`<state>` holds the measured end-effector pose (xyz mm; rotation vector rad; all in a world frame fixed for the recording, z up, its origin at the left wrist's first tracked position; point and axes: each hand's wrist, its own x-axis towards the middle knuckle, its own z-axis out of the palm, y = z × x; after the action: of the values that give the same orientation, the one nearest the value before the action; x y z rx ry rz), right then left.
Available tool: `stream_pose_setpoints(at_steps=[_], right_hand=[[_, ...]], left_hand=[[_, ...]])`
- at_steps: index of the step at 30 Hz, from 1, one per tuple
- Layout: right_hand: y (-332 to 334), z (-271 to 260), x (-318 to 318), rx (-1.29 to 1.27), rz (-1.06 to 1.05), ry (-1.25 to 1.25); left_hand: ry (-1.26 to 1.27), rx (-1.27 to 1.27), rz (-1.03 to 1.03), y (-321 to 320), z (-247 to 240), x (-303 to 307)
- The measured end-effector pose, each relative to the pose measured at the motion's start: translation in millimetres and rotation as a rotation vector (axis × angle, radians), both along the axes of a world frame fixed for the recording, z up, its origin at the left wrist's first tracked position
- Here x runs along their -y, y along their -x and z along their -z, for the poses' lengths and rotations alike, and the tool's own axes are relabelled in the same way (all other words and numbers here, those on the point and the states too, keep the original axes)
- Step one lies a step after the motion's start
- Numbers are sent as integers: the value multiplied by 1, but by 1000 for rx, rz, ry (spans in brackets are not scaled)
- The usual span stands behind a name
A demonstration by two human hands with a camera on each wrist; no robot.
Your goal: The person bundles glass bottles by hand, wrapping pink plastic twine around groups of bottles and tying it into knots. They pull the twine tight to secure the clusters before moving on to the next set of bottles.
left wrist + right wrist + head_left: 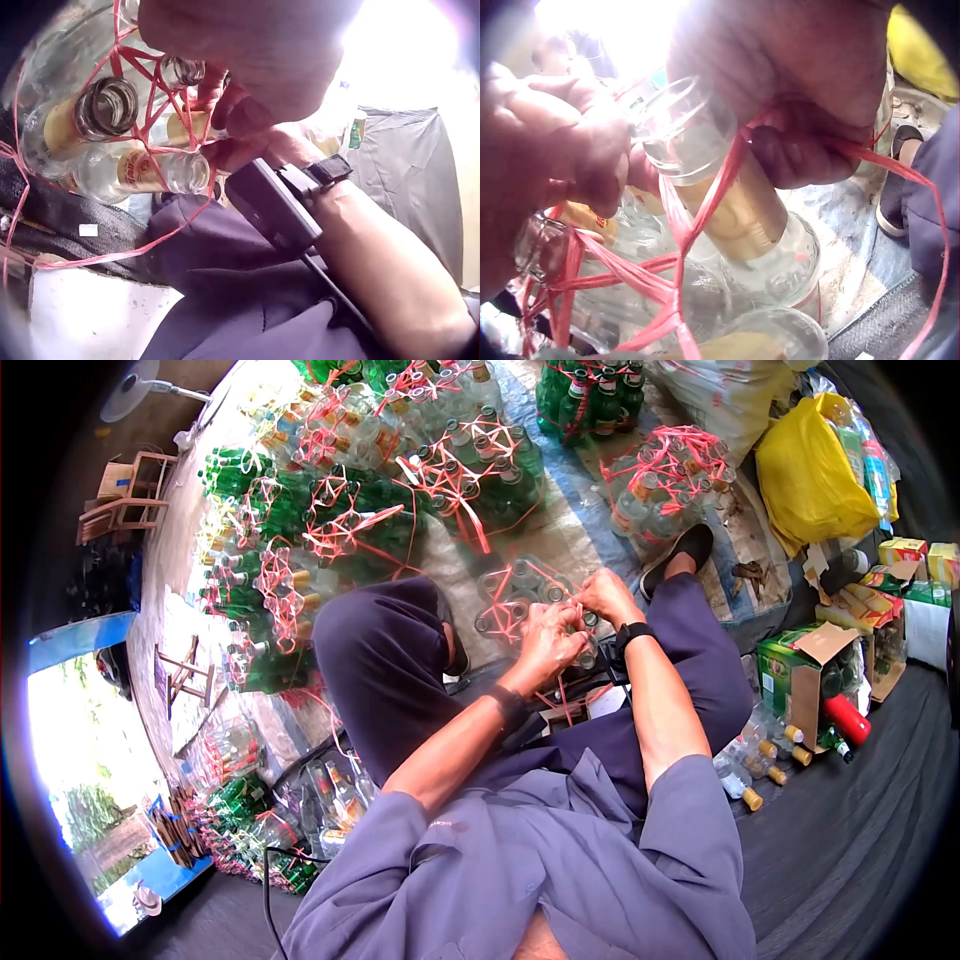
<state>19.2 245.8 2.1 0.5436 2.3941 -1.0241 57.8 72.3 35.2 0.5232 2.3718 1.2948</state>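
Observation:
Clear glass bottles [520, 582] stand bundled between the person's legs, with pink twine [154, 105] crossing between their necks. At the bundle's near right side the left hand [552, 643] has its fingers curled at the twine beside a bottle neck [686, 127]. Close against it, the right hand [608, 598] pinches the pink twine [731, 161] by that neck; a loose length trails from its curled fingers down the right side in the right wrist view. Gold-labelled bottles [139, 171] show beneath the hands. Some fingertips are hidden behind the palms.
Bundles of green bottles [375, 520] and clear ones crowd the left and far side. Another tied bundle [665, 480] stands beyond the right foot. At the right are a yellow bag [815, 475], a cardboard box [800, 685] and loose bottles [745, 765]; a wooden stool [183, 675] is at left.

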Motion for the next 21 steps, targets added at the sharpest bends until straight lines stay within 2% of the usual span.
stream_pose_setpoints(at_steps=[4,8,10,14,16,17,19,20,21], right_hand=[[-2,1,-1,-23,8,16],[0,3,-1,8,-8,25],[0,5,-1,10,-23,34],[1,-1,-2,9,-33,68],[1,-16,-1,-50,-114,-31],[0,-23,0,-52,-111,-28],[0,-38,2,-31,-127,-97],[-1,-41,2,-34,-125,-94],[0,-43,2,-26,-141,-89]], left_hand=[[85,73,-50,0,-6,-1],[95,38,-41,0,-4,-2],[-11,40,-166,0,2,-4],[-52,89,-205,0,1,2],[168,-200,-151,-2,-21,0],[170,-202,-148,-4,-28,1],[39,-10,-194,-7,-36,2],[42,-13,-192,-9,-34,6],[14,99,-205,-11,-33,9]])
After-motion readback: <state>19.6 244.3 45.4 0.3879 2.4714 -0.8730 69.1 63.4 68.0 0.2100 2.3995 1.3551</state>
